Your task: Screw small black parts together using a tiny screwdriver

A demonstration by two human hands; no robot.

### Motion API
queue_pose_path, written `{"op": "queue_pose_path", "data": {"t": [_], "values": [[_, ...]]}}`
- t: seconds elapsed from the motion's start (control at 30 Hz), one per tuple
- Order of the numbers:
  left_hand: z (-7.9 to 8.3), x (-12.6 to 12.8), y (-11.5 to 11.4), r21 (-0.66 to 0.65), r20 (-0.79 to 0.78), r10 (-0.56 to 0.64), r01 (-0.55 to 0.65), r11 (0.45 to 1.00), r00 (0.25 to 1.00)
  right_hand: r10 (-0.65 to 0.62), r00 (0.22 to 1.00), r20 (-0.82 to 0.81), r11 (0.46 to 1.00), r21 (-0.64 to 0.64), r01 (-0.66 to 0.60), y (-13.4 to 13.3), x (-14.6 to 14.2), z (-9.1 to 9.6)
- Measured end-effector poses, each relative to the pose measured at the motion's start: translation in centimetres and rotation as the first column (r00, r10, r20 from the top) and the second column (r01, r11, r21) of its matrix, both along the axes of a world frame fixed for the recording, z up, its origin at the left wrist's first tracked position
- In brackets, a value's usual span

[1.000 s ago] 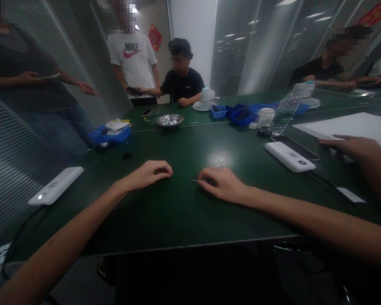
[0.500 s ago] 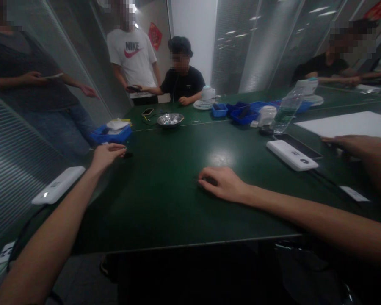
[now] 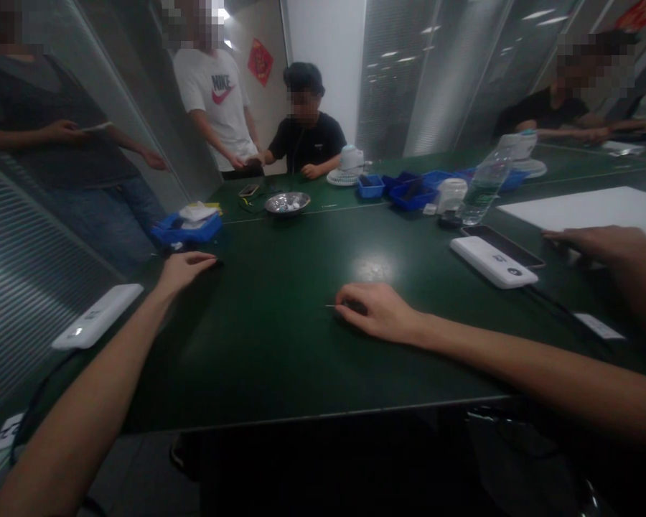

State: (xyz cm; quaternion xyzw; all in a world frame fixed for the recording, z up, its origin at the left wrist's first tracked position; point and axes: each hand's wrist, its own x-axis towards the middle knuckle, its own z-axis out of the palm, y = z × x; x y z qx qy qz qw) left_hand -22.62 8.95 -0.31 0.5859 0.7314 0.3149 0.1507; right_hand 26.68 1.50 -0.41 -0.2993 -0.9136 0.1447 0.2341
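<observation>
My right hand (image 3: 377, 310) rests on the green table (image 3: 280, 366), thumb and forefinger pinched on a thin, pale, needle-like piece (image 3: 330, 306). Its tip sticks out to the left; the rest is hidden by the fingers. Farther left, my left hand (image 3: 186, 270) has its thumb and fingertips pressed together. A small dark piece (image 3: 220, 264) shows right at those fingertips, too blurred to name; I cannot make out whether it is gripped or only touched. Just behind the left hand stands a blue bin (image 3: 164, 231) with white and yellow items in it.
A metal bowl (image 3: 288, 204) sits toward the far side. White power banks (image 3: 492, 263) with cables lie at both sides, near a phone (image 3: 509, 245) and a plastic bottle (image 3: 481, 190). Another person's hand (image 3: 603, 243) reaches in from the right. Several people are around the table.
My left fingertips have closed down toward the small dark piece on the table. My right hand keeps its place and pinch. Across the table, the standing person's hands have shifted right.
</observation>
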Motion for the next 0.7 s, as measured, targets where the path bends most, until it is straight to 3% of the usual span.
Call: {"op": "queue_pose_path", "data": {"t": [0.47, 0.7], "values": [[0.8, 0.4, -0.7, -0.045, -0.039, 0.05, -0.051, 0.998, 0.998, 0.01, 1.0, -0.011, 1.0, 0.007, -0.01, -0.1, 0.0, -0.1], [1.2, 1.5, -0.9, 0.003, -0.095, 0.061, -0.061, 0.998, 0.994, 0.007, 1.0, -0.005, 1.0, 0.005, -0.007, -0.2, 0.0, 0.1]]}}
